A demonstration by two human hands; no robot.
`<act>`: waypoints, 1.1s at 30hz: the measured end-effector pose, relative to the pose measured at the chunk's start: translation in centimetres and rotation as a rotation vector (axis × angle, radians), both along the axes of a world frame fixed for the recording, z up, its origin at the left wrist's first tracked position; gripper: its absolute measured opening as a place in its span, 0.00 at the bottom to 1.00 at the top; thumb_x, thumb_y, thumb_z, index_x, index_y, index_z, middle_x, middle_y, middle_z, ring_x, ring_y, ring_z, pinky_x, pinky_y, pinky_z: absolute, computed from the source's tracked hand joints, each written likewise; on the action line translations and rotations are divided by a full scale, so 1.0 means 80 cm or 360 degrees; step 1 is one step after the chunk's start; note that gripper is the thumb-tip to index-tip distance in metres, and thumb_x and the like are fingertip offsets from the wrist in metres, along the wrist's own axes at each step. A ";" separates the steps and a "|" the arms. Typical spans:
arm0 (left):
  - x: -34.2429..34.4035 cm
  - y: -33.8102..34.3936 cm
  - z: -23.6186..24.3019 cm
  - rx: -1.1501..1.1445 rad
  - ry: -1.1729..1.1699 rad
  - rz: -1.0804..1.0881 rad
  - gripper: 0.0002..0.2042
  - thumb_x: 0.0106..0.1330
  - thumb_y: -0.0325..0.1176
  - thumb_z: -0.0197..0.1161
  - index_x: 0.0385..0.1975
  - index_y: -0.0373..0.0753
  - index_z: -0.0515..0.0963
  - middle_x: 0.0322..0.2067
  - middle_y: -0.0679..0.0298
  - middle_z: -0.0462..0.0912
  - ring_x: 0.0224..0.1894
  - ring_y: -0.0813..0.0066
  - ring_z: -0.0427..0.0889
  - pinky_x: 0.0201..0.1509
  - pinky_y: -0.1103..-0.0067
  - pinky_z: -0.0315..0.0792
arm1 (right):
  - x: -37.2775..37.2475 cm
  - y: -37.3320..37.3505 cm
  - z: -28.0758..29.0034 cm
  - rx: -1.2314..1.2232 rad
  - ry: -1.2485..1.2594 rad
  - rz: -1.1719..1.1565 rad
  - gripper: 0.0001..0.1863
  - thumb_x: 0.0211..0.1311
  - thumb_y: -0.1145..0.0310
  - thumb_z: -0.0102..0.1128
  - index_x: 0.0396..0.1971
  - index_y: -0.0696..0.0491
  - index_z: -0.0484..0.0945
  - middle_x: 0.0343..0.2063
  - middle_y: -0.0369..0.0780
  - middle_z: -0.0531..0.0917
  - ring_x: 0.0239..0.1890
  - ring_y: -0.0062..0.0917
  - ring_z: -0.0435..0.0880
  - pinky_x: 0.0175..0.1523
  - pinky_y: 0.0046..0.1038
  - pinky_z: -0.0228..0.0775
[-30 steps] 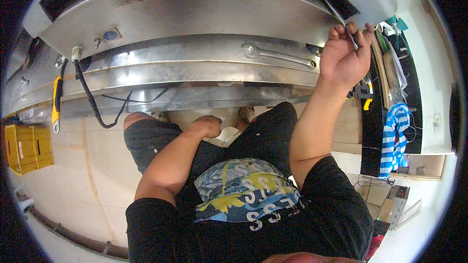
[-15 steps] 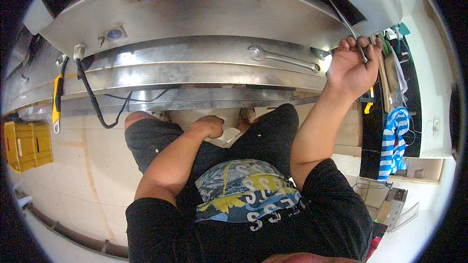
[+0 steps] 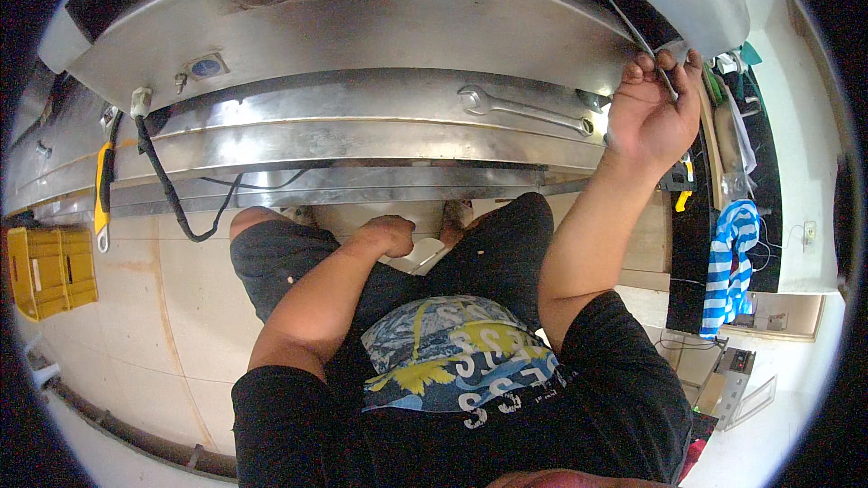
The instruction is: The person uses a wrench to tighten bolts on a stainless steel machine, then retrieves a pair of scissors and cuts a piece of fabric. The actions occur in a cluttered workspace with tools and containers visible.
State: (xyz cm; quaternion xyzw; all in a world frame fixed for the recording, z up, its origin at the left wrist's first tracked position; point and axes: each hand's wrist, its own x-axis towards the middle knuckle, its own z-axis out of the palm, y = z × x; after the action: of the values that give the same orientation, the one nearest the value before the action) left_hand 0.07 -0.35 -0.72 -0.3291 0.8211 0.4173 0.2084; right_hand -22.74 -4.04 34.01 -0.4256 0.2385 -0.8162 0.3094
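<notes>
- Your right hand (image 3: 653, 117) has its fingers curled in around a thin metal rod (image 3: 627, 23), whose near end crosses your palm. The rod slants into the dark opening at the upper right of the steel housing (image 3: 316, 36); its far end is hidden.
- With so light a hold, the rod could turn or slip if its hidden end snags, and your knuckles could then knock the housing's lower right corner.
- Your left hand (image 3: 391, 237) rests over your lap, fingers bent and narrow (whether they grip anything, I cannot tell). Unsupported from that side, the rod would depend on one hand alone.
- The combination wrench (image 3: 524, 110) lies along the steel ledge (image 3: 362, 137), ring end toward the right end, near your right wrist. A forearm dropping quickly could sweep it over the front edge.
- At the ledge's left end, the yellow-and-black adjustable wrench (image 3: 104, 185) sticks out past the front edge; a bump on its handle might tip it to the floor.
- The black cable (image 3: 167, 185) loops below that same edge, so a moving knee could catch it and strain its connector (image 3: 141, 101).
</notes>
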 end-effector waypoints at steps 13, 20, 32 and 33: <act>0.012 0.000 0.009 -0.0018 0.0000 0.0072 0.25 0.59 0.32 0.54 0.60 0.39 0.76 0.59 0.48 0.77 0.61 0.52 0.76 0.65 0.64 0.70 | 0.187 0.031 -0.011 -0.0206 0.1052 -0.0536 0.11 0.60 0.78 0.61 0.43 0.55 0.79 0.28 0.40 0.82 0.27 0.24 0.80 0.33 0.25 0.76; 0.009 0.001 0.004 -0.0041 0.0048 0.0046 0.25 0.59 0.32 0.54 0.60 0.40 0.76 0.59 0.49 0.77 0.62 0.52 0.76 0.65 0.63 0.70 | 0.037 0.043 -0.012 -0.0281 0.0142 0.0042 0.18 0.64 0.71 0.53 0.54 0.47 0.70 0.28 0.39 0.76 0.31 0.27 0.74 0.38 0.33 0.70; 0.006 0.001 0.010 -0.0012 0.0012 -0.0003 0.25 0.58 0.30 0.54 0.60 0.38 0.75 0.59 0.48 0.77 0.62 0.53 0.76 0.65 0.64 0.70 | -0.004 0.007 -0.016 -0.0150 -0.0037 0.0161 0.18 0.63 0.72 0.52 0.53 0.44 0.71 0.29 0.39 0.75 0.33 0.29 0.72 0.41 0.32 0.65; 0.006 0.001 0.011 -0.0013 0.0005 0.0003 0.25 0.58 0.30 0.54 0.59 0.38 0.76 0.59 0.48 0.77 0.62 0.53 0.76 0.65 0.64 0.70 | -0.006 0.006 -0.015 -0.0148 -0.0036 0.0166 0.18 0.63 0.72 0.52 0.53 0.44 0.70 0.29 0.39 0.75 0.33 0.30 0.72 0.41 0.32 0.65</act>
State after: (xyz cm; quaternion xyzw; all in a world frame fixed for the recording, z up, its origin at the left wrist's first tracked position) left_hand 0.57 -0.27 0.13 -0.3300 0.8227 0.4148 0.2054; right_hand -23.22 -3.60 32.77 -0.4421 0.1744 -0.8139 0.3342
